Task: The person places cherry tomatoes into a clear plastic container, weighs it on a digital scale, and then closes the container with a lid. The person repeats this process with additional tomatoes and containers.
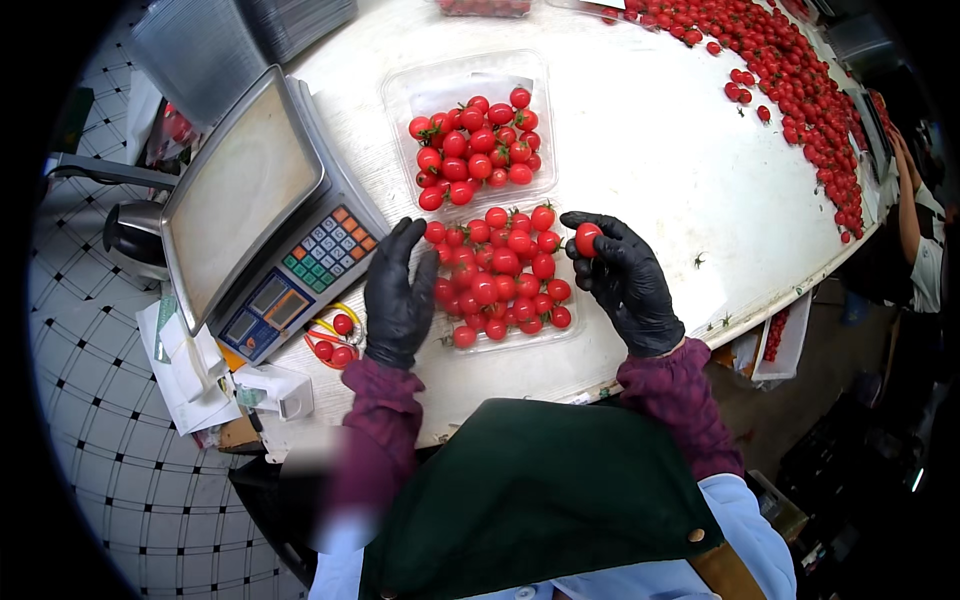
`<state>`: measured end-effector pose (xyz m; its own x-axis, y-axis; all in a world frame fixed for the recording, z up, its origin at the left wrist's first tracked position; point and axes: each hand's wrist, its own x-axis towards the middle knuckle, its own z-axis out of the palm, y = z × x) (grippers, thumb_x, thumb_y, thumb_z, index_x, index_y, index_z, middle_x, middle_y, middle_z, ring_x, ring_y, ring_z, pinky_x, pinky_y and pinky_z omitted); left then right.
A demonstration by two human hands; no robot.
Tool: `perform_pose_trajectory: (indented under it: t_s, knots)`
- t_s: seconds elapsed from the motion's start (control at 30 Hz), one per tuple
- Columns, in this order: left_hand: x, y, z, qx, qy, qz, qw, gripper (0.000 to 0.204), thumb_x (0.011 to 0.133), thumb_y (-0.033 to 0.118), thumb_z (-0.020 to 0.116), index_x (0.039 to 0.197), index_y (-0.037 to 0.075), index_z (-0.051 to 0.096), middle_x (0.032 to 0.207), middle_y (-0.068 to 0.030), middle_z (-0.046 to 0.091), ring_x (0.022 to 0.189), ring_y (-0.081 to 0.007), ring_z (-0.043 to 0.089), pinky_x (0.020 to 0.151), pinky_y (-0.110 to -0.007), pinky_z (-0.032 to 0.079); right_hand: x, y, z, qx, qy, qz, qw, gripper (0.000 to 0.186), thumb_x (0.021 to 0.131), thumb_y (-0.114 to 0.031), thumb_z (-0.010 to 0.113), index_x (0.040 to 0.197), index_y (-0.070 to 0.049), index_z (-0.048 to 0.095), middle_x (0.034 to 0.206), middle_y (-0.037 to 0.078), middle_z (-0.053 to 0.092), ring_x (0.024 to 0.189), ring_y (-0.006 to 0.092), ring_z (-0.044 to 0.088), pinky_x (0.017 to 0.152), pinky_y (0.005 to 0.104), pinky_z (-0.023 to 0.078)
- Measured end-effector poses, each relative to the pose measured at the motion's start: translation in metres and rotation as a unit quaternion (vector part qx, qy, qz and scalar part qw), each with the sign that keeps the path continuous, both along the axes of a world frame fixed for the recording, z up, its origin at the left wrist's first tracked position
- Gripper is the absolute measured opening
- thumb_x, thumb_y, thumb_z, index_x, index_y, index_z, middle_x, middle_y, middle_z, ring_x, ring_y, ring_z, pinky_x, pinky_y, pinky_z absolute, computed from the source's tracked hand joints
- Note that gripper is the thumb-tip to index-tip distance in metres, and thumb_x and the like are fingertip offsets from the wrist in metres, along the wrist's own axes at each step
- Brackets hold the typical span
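Between thumb and fingers, my right hand [622, 285], in a black glove, pinches a single red cherry tomato [588, 239]. It hovers just right of a clear plastic punnet [515, 343] filled with cherry tomatoes [504, 262]. My left hand [398, 298], gloved in black too, stands at the left side of this punnet. Its fingers are stretched out and nothing shows in its palm. Directly beyond lies a second clear punnet [546, 110], its near part heaped with cherry tomatoes [480, 143], some with green stems.
A scale [245, 190] with a keypad stands at left, below stacked clear containers [190, 60]. Several loose tomatoes [341, 355] lie beside it. A large tomato pile [790, 90] lines the table's far right edge. At far right, another person's arm [908, 205] shows.
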<state>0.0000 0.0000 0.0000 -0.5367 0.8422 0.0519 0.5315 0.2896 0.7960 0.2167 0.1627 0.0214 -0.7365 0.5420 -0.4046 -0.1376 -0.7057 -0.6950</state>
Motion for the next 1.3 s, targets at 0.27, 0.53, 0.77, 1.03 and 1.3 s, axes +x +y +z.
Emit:
perform_pose_trajectory:
  t_s: [0.27, 0.53, 0.77, 1.03, 1.3]
  knots:
    - [0.071, -0.017, -0.013, 0.018, 0.131, -0.014, 0.991, 0.063, 0.078, 0.024, 0.068, 0.134, 0.011, 0.04, 0.142, -0.0229, 0.026, 0.133, -0.0417, 0.021, 0.105, -0.047, 0.026, 0.004, -0.022, 0.001, 0.124, -0.073, 0.016, 0.989, 0.037, 0.085, -0.013, 0.059, 0.118, -0.001, 0.05, 0.102, 0.008, 0.059, 0.083, 0.0127, 0.058, 0.071, 0.0269, 0.049]
    - [0.057, -0.008, -0.01, 0.005, 0.207, -0.193, 0.959, 0.062, 0.076, 0.01, 0.065, 0.133, 0.011, 0.042, 0.141, -0.0185, 0.03, 0.133, -0.0391, 0.023, 0.108, -0.046, 0.024, -0.01, -0.029, -0.003, 0.139, -0.082, 0.024, 0.987, 0.034, 0.083, -0.01, 0.06, 0.114, 0.0, 0.05, 0.106, 0.009, 0.058, 0.088, 0.0141, 0.058, 0.071, 0.0266, 0.049]
    - [0.017, -0.005, 0.003, 0.07, -0.002, 0.044, 0.997, 0.042, 0.083, 0.006, 0.06, 0.123, 0.006, 0.049, 0.118, -0.0118, 0.051, 0.108, -0.0218, 0.052, 0.088, -0.033, 0.045, -0.01, -0.028, -0.002, 0.127, -0.098, 0.02, 0.987, 0.031, 0.086, -0.012, 0.059, 0.114, -0.001, 0.051, 0.099, 0.008, 0.059, 0.076, 0.0118, 0.057, 0.065, 0.0245, 0.049]
    - [0.028, -0.029, -0.008, -0.022, 0.019, -0.001, 1.0, 0.033, 0.079, 0.006, 0.064, 0.111, 0.003, 0.055, 0.095, -0.008, 0.05, 0.08, -0.0176, 0.054, 0.071, -0.03, 0.046, -0.011, -0.024, -0.007, 0.136, -0.1, 0.004, 0.986, 0.026, 0.087, -0.01, 0.056, 0.11, -0.001, 0.053, 0.099, 0.008, 0.059, 0.082, 0.013, 0.057, 0.066, 0.0257, 0.049]
    - [0.03, -0.029, -0.009, 0.012, 0.032, -0.006, 0.999, 0.034, 0.079, 0.005, 0.064, 0.112, 0.005, 0.054, 0.098, -0.01, 0.048, 0.083, -0.0196, 0.055, 0.07, -0.03, 0.048, -0.012, -0.036, -0.001, 0.351, -0.124, 0.091, 0.924, 0.019, 0.084, -0.006, 0.059, 0.103, -0.003, 0.06, 0.095, 0.006, 0.061, 0.083, 0.0125, 0.058, 0.076, 0.0258, 0.047]
